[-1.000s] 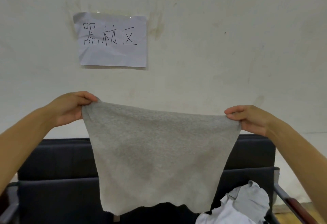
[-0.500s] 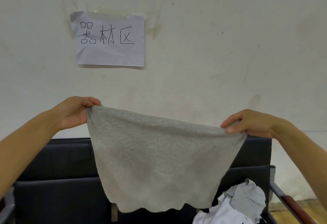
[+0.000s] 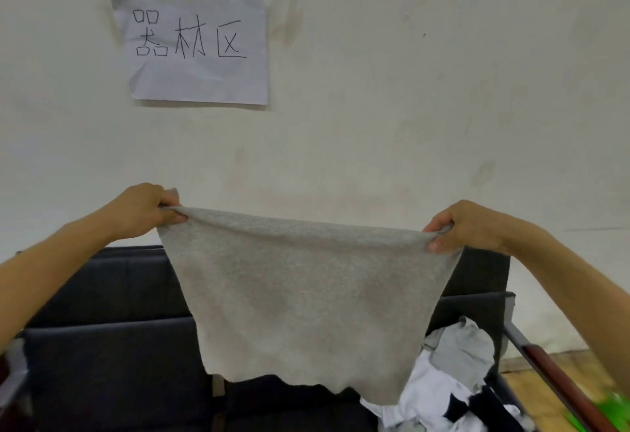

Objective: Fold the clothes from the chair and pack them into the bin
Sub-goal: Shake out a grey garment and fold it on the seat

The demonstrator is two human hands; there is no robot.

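Observation:
A light grey cloth (image 3: 306, 298) hangs spread out in front of me, above the dark chair (image 3: 102, 346). My left hand (image 3: 146, 210) grips its top left corner. Its top right corner is pinched by my right hand (image 3: 467, 227). The top edge sags slightly between the two hands and the ragged lower edge hangs free. On the right side of the seat lies a heap of white, grey and black clothes (image 3: 453, 373), partly hidden behind the cloth. No bin is in view.
The chair stands against a pale wall with a paper sign (image 3: 194, 46) taped to it. A reddish-brown armrest (image 3: 559, 384) runs along the chair's right side, with wooden floor (image 3: 552, 367) beyond and something green (image 3: 610, 411) at the bottom right corner.
Both hands have lowered a little and curled more tightly round the cloth's top corners. The top edge now rolls over and sags slightly.

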